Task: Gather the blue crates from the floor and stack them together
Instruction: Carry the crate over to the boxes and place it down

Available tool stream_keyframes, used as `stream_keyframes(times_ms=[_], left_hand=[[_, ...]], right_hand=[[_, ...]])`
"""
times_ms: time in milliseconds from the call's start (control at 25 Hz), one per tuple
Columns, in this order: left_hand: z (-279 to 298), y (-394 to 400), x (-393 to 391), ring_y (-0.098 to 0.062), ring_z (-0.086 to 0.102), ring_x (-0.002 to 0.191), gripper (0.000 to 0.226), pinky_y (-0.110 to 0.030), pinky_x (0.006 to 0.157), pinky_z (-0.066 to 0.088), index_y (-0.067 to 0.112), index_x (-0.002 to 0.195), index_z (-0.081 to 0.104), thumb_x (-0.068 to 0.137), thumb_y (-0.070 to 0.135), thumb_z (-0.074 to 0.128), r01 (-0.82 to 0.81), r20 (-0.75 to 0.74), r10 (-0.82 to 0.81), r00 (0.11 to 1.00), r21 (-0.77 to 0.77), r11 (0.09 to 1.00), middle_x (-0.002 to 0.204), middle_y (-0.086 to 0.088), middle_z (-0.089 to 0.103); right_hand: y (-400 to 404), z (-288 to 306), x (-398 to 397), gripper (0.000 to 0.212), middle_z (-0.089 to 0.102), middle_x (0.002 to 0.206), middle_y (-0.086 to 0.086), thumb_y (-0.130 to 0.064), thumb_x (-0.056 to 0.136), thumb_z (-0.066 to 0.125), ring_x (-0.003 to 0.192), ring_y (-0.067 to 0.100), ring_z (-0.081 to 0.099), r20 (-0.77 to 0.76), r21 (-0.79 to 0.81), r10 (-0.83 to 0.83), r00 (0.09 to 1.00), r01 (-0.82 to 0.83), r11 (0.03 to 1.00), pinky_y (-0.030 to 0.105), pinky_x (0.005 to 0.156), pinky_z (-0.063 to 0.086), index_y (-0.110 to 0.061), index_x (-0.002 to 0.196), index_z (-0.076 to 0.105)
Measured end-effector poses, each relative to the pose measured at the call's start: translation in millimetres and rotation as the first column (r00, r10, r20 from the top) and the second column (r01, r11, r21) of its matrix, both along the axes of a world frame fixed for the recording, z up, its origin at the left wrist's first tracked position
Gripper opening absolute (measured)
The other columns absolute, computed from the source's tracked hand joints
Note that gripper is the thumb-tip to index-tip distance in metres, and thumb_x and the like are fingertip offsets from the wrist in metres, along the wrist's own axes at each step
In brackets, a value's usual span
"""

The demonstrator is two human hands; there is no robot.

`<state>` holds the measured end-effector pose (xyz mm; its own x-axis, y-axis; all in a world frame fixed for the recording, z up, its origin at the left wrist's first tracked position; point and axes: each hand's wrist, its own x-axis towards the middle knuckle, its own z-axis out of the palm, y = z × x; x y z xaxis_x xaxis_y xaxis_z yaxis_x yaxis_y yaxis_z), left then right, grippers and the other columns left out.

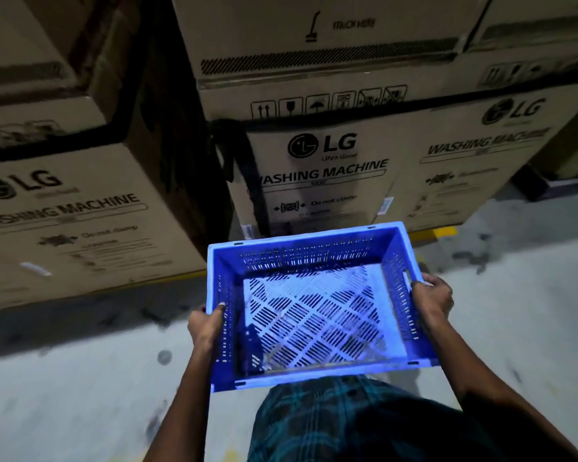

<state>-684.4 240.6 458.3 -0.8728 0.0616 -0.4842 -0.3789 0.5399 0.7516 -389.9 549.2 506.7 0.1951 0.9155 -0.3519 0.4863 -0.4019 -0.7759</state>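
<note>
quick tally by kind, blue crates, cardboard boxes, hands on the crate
Blue crate: 1
Hands gripping it: 2, left hand and right hand
Cardboard boxes marked washing machine: 2 plainly shown, left box and centre box; more stacked above, edges unclear
Total: 5

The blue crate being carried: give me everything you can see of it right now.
The blue crate is a rectangular open-topped bin of what looks like moulded plastic, with slotted walls, a base perforated in a diagonal diamond pattern and a thick rim. It seems empty apart from a dark patch in its near left corner. It is held roughly level above the grey floor, before stacked cardboard boxes. The left hand grips the left rim and the right hand grips the right rim near a handle slot.
</note>
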Motion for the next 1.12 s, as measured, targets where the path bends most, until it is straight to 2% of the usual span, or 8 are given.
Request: stream_keyframes(times_ms=[240,440,560,720,800,960,1040,1120], left_hand=[[-23,50,-23,-0.035,0.073,0.088,0.031,-0.044,0.08,0.057,-0.003,0.097,0.073,0.083,0.024,0.075,0.017,0.047,-0.014,0.999,-0.064,0.998,0.091,-0.023,0.074],[-37,80,-35,-0.028,0.067,0.071,0.03,-0.036,0.065,0.05,-0.008,0.096,0.071,0.085,0.02,0.074,0.038,0.089,-0.032,0.996,-0.069,0.997,0.084,-0.02,0.072],[-49,89,-45,-0.02,0.059,0.065,0.029,-0.032,0.064,0.047,-0.008,0.097,0.071,0.086,0.018,0.074,0.085,0.13,-0.074,0.989,-0.082,0.993,0.077,-0.014,0.067],[-63,92,-62,-0.028,0.072,0.076,0.036,-0.051,0.077,0.061,0.0,0.099,0.073,0.076,0.027,0.079,0.091,0.183,-0.076,0.98,-0.079,0.993,0.085,-0.016,0.074],[-65,97,-66,-0.029,0.072,0.078,0.033,-0.053,0.078,0.06,0.001,0.096,0.073,0.076,0.027,0.079,0.082,0.184,-0.063,0.981,-0.099,0.992,0.086,-0.016,0.075],[-64,99,-63,-0.026,0.067,0.073,0.025,-0.042,0.07,0.059,0.004,0.095,0.072,0.081,0.024,0.076,0.131,0.167,-0.115,0.979,-0.087,0.988,0.081,-0.013,0.071],[-66,92,-59,-0.024,0.058,0.063,0.025,-0.034,0.061,0.048,0.0,0.084,0.068,0.081,0.024,0.075,0.18,0.164,-0.166,0.972,-0.076,0.981,0.07,-0.014,0.064],[-70,84,-54,-0.022,0.05,0.053,0.03,-0.031,0.055,0.041,0.001,0.07,0.061,0.072,0.029,0.073,0.187,0.181,-0.175,0.968,-0.051,0.981,0.062,-0.016,0.058]], right_hand=[[51,-25,-13,0.034,0.071,0.104,0.015,-0.02,0.083,0.067,0.084,0.027,0.062,0.011,-0.049,0.097,0.995,-0.097,0.994,0.027,0.077,0.044,-0.015,0.116,0.065],[91,-47,-24,0.04,0.07,0.101,0.012,-0.024,0.079,0.072,0.093,0.028,0.066,0.013,-0.13,0.185,0.983,-0.181,0.975,0.027,0.082,0.046,-0.015,0.117,0.064],[111,-66,-36,0.039,0.071,0.086,0.007,-0.025,0.07,0.072,0.073,0.026,0.067,-0.03,-0.216,0.201,0.979,-0.202,0.955,0.032,0.073,0.054,-0.015,0.108,0.065],[122,-84,-49,0.003,0.063,0.071,0.012,-0.014,0.073,0.065,0.056,0.025,0.053,-0.093,-0.283,0.203,0.975,-0.221,0.933,0.035,0.059,0.047,-0.013,0.075,0.063],[129,-90,-55,0.007,0.059,0.068,0.013,-0.011,0.072,0.065,0.052,0.023,0.048,-0.09,-0.304,0.179,0.98,-0.198,0.932,0.034,0.057,0.044,-0.012,0.065,0.06],[145,-124,-46,0.019,0.065,0.069,0.011,-0.021,0.058,0.06,0.06,0.028,0.059,-0.048,-0.337,0.242,0.969,-0.244,0.909,0.049,0.064,0.056,-0.012,0.073,0.066],[146,-130,-42,0.029,0.064,0.073,0.013,-0.021,0.058,0.056,0.058,0.028,0.058,-0.02,-0.345,0.29,0.957,-0.279,0.896,0.042,0.057,0.052,-0.009,0.082,0.067],[131,-98,-49,0.031,0.063,0.077,0.014,-0.019,0.061,0.056,0.062,0.029,0.058,0.022,-0.347,0.346,0.938,-0.317,0.883,0.034,0.056,0.048,-0.013,0.091,0.062]])
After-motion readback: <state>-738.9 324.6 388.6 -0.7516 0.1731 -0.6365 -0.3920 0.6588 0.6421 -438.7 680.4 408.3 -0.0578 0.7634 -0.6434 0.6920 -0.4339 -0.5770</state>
